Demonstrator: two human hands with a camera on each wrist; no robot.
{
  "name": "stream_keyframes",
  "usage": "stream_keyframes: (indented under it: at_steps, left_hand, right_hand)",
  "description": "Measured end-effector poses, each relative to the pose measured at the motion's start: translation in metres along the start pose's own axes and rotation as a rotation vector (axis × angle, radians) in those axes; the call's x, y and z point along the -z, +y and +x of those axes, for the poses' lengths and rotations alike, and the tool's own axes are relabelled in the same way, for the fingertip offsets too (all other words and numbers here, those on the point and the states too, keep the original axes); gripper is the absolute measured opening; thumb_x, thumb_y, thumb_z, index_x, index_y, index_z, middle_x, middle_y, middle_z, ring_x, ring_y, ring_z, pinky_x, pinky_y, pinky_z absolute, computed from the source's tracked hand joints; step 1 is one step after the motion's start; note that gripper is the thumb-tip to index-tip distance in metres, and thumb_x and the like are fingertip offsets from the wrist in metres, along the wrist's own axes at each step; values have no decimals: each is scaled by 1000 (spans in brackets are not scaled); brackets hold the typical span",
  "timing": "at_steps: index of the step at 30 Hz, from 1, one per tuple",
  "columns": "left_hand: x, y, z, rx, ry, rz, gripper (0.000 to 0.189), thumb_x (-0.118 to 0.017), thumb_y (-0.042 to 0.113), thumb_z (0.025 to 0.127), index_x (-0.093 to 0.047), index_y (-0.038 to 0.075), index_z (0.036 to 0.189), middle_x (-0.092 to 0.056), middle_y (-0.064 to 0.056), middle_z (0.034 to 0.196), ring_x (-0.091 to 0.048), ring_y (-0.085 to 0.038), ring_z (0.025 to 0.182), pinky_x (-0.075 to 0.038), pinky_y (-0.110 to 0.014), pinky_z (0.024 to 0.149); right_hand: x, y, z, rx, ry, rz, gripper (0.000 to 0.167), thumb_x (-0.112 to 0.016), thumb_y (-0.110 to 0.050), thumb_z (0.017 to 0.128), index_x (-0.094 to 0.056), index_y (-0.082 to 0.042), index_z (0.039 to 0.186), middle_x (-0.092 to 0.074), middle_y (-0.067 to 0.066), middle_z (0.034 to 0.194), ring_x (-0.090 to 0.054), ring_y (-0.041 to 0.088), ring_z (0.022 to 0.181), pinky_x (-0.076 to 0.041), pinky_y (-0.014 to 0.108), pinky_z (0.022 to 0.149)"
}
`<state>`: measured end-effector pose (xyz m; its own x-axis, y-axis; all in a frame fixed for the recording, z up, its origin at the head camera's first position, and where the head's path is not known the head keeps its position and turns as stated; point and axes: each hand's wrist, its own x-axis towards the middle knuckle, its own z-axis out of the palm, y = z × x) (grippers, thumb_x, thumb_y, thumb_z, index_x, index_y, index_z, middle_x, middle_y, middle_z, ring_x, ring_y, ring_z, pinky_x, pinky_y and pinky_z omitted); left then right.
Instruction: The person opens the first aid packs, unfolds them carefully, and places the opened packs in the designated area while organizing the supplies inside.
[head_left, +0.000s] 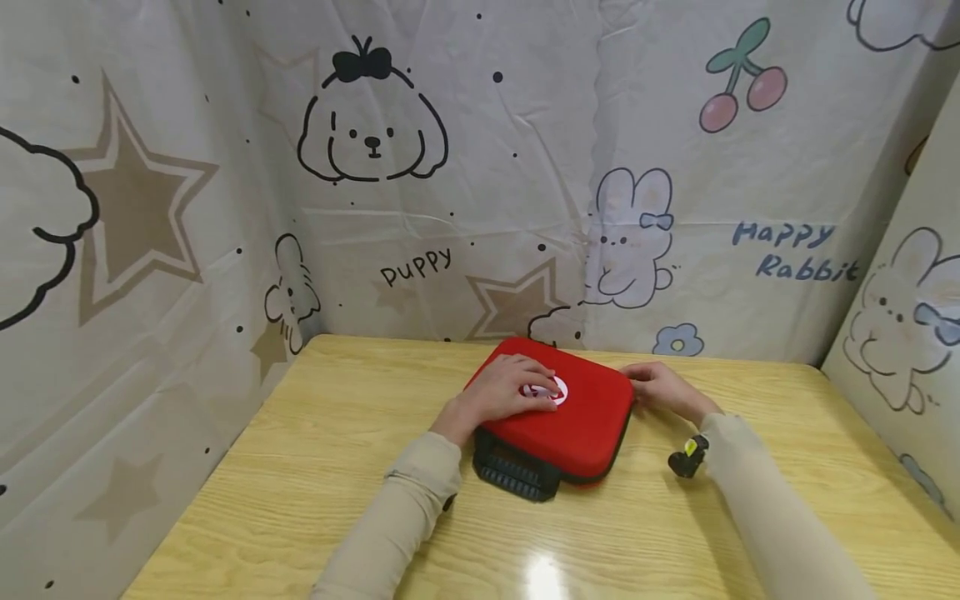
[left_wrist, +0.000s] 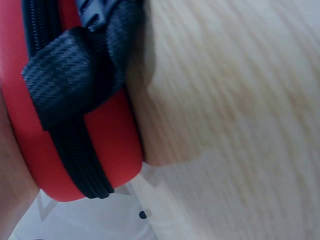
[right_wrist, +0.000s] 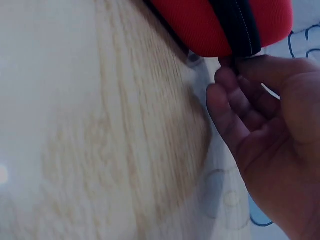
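A red zippered case [head_left: 577, 417] with a white round logo lies at an angle on the table, its black handle [head_left: 516, 475] toward the near left. My left hand [head_left: 510, 390] rests flat on the lid, fingers spread over the logo. At the right far corner, my right hand [head_left: 663, 390] pinches the small dark zipper pull [right_wrist: 235, 65] between thumb and index finger, its other fingers loosely bent. The pull is mostly hidden by the fingertips. Around the side of the case runs a black zipper band [left_wrist: 82, 160], and a woven strap [left_wrist: 62, 77] crosses it near the handle.
The wooden table [head_left: 337, 417] ends at a patterned cloth [head_left: 450, 208] hanging behind it and at both sides. A black wrist camera [head_left: 688, 457] sits by the right cuff, above the tabletop.
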<state>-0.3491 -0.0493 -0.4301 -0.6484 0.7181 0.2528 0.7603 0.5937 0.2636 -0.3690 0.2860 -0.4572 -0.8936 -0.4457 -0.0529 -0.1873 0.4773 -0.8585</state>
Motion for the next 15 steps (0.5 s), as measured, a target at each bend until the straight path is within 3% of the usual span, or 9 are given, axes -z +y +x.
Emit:
stream_keyframes:
  at_steps: [8,15]
  left_hand:
    - [9,0,-3,90,-56,-54,32,-62,34,97,-69,27,127,-57,5,143,-46,-16,138,-26,-46,121]
    - [0,3,-3,148,-72,30,49,-54,63,91,-60,34,130,-48,8,150,-37,-16,144,-20,-49,122]
  right_hand:
    - [-4,-1,-5,35,22,-71,21,-55,-5,99,-64,9,112,-65,6,82,-59,12,68,-52,26,60]
    - [-2,1,-15,77,106,-257,13,-60,-11,99,-68,-2,102,-63,8,79,-56,11,68,-49,23,60]
